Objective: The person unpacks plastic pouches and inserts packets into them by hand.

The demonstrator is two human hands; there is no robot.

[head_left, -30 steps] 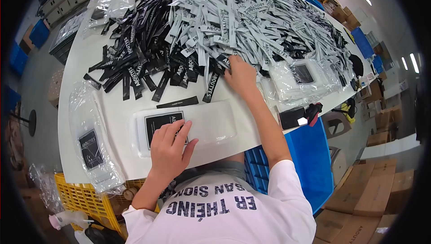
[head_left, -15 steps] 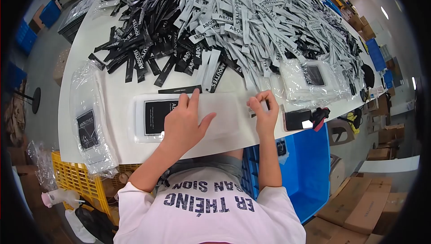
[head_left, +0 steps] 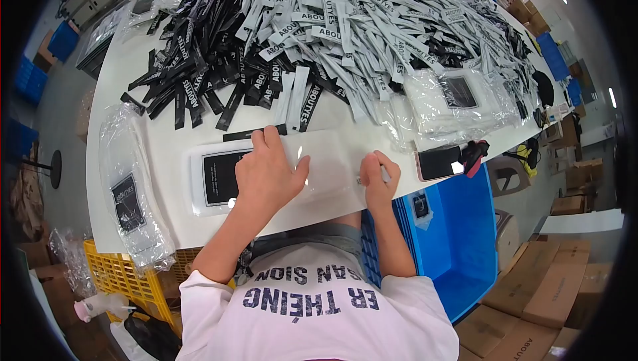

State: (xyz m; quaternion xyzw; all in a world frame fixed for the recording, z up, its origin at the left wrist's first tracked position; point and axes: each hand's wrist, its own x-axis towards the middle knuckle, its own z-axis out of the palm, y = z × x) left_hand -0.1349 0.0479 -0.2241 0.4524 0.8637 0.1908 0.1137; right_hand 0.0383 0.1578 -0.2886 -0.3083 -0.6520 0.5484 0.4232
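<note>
In the head view, we see the right hand (head_left: 380, 180) is now away from the sachet pile (head_left: 359, 35) and at the right end of the clear plastic bag (head_left: 325, 155), so both hands work there. Its fingers are curled together; we cannot tell what they pinch. The left hand (head_left: 271, 170), loosely spread, rests on the bag, which lies flat on the white table (head_left: 133, 225).

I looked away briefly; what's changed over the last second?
The right hand has drawn back from the packet heap to the white bag's right end; what it grips is unclear. The left hand has moved forward to the black strip. The phone stayed put.
</note>
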